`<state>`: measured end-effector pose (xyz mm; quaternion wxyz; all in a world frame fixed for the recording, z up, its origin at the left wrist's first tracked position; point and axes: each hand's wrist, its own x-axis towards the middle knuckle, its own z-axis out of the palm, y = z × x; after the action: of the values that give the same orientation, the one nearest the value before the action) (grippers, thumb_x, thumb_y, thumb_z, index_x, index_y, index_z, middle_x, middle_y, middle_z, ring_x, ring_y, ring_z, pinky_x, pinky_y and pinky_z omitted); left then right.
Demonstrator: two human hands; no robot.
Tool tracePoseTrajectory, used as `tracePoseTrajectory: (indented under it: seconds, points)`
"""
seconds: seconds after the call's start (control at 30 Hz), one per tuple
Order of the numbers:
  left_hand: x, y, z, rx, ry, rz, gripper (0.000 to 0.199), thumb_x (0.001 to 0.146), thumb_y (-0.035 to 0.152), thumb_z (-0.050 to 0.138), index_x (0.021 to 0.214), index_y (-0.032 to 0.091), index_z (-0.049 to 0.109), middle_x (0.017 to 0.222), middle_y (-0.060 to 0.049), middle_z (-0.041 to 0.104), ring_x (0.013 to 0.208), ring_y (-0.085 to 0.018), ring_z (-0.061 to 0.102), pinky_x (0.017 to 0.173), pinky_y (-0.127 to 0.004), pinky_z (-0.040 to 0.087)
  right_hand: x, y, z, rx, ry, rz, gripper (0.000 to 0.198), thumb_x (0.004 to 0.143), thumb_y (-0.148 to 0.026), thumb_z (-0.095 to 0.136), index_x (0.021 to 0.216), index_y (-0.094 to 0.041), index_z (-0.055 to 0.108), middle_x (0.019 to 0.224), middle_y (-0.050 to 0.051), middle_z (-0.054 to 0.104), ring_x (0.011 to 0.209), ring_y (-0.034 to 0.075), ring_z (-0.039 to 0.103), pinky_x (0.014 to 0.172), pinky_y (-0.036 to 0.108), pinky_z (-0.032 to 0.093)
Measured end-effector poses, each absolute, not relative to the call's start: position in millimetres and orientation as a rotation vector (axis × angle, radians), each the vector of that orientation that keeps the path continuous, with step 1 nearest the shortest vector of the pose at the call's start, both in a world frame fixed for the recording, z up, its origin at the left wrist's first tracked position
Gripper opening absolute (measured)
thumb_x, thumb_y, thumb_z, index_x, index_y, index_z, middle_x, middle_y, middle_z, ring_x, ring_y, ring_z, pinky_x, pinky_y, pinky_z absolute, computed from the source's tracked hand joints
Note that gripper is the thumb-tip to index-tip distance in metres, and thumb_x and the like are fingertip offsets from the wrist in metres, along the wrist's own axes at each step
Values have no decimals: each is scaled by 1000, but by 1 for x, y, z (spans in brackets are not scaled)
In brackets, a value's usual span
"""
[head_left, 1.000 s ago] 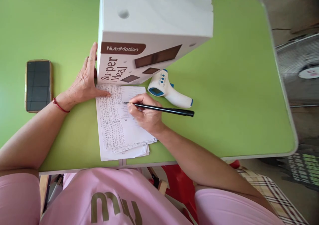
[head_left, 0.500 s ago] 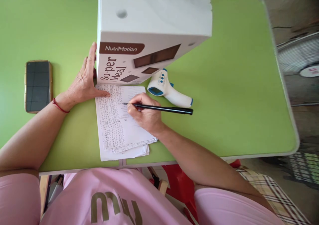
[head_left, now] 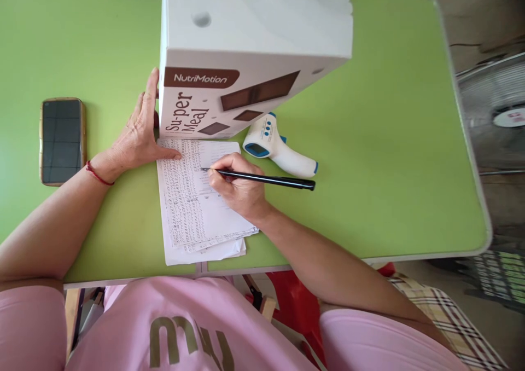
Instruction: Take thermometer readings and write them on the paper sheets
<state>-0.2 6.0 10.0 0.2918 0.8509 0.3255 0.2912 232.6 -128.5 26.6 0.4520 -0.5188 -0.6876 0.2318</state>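
Observation:
My right hand (head_left: 240,187) grips a black pen (head_left: 283,181), its tip at the handwritten columns on the top sheet of a small stack of papers (head_left: 184,212). The pen's back end points to the right. My left hand (head_left: 141,133) is spread, its thumb lying on the paper's upper left corner and its fingers along the left side of a white box (head_left: 254,26). Some of those fingertips are partly hidden by the box. The box stands just beyond the papers, with "NutriMotion" and "Super Meal" on its front. A red string bracelet circles my left wrist.
A white and blue infrared thermometer (head_left: 279,146) lies right of the papers, close to the box. A phone in a tan case (head_left: 62,141) rests at the left on the green table (head_left: 389,141). A fan (head_left: 504,108) stands beyond the table's right edge.
The pen tip and my right fingers have shifted very slightly left. My left hand, the papers and the box hold their places.

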Motion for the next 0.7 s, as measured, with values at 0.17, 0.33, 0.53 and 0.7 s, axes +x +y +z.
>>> tracePoseTrajectory:
  seconds: [0.17,0.33,0.53,0.7]
  points:
    - [2,5,13,2230,874,785,123,52,78,87,149,22,37,151,-20,41,149,-49,21,126,-61,13,232,-130,27,-1337,-1697,586,14,86,-28,59,74,-24,53,61,-5,57,52,10,46,52,26,42]
    - [3,4,12,2144,907,866,107,57,76,86,140,22,47,147,-19,46,147,-47,28,124,-58,23,236,-132,30,-1357,-1722,531,16,90,-33,56,77,-25,54,66,-3,61,57,12,52,54,29,45]
    - [4,-1,21,2039,933,896,85,74,75,76,135,21,51,146,-17,50,131,-43,50,98,-48,51,244,-137,46,-1104,-2124,-91,16,86,-9,56,89,-23,63,76,2,66,70,17,58,63,31,47]
    - [3,-6,28,1959,1016,927,83,72,75,78,130,20,55,119,-15,64,100,-37,65,77,-44,54,241,-144,50,-1143,-2369,-233,23,83,-2,54,83,-21,67,69,1,62,69,17,55,63,32,44]
